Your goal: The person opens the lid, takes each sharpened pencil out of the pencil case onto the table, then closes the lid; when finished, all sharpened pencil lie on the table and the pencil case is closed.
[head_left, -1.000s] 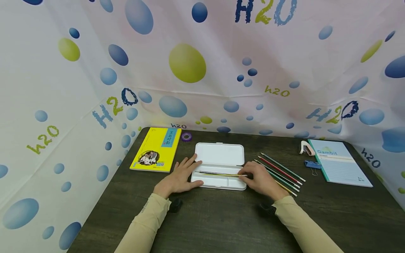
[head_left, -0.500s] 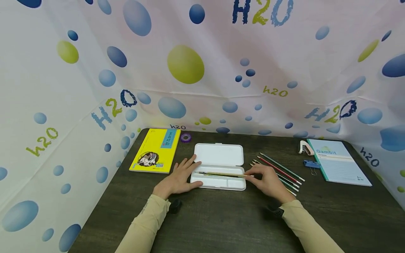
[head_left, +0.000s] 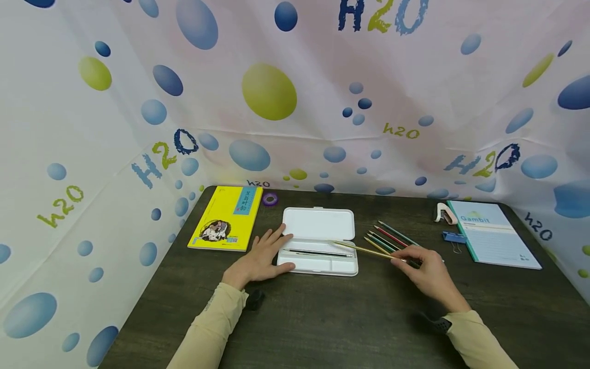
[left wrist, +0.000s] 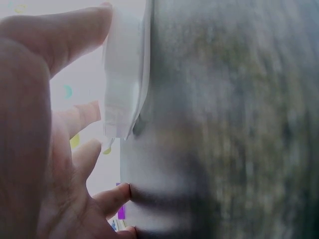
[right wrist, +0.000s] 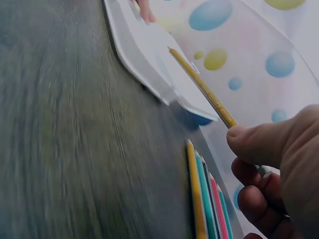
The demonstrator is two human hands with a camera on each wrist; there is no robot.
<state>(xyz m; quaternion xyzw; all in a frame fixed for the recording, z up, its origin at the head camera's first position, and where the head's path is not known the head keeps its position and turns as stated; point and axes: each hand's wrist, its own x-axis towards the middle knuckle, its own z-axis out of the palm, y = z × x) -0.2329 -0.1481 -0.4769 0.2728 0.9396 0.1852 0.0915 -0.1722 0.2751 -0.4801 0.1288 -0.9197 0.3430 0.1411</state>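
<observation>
A white pencil case (head_left: 304, 264) lies with its lid (head_left: 319, 224) folded back. My left hand (head_left: 260, 259) rests at its left end with fingers spread, the thumb at the near corner and the fingertips beside the hinge. Thin dark pencils (head_left: 318, 252) lie lengthwise inside the case. My right hand (head_left: 427, 271) pinches a yellow pencil (right wrist: 204, 89) between thumb and fingers, off the case's right end, its sharpened point toward the case. Under that hand several coloured pencils (head_left: 382, 241) lie side by side on the table, their rear ends hidden by it.
On the left are a yellow book (head_left: 226, 215) and a purple tape roll (head_left: 270, 199). On the right sit a notepad (head_left: 498, 236), a blue binder clip (head_left: 454, 237) and a pale pink and white stapler-like object (head_left: 445, 213). A patterned curtain (head_left: 313, 154) hangs behind the dark table (head_left: 322, 318).
My right hand has drawn the yellow pencil out of the case and carried it rightward, over the coloured pencils. The left hand has stayed on the case.
</observation>
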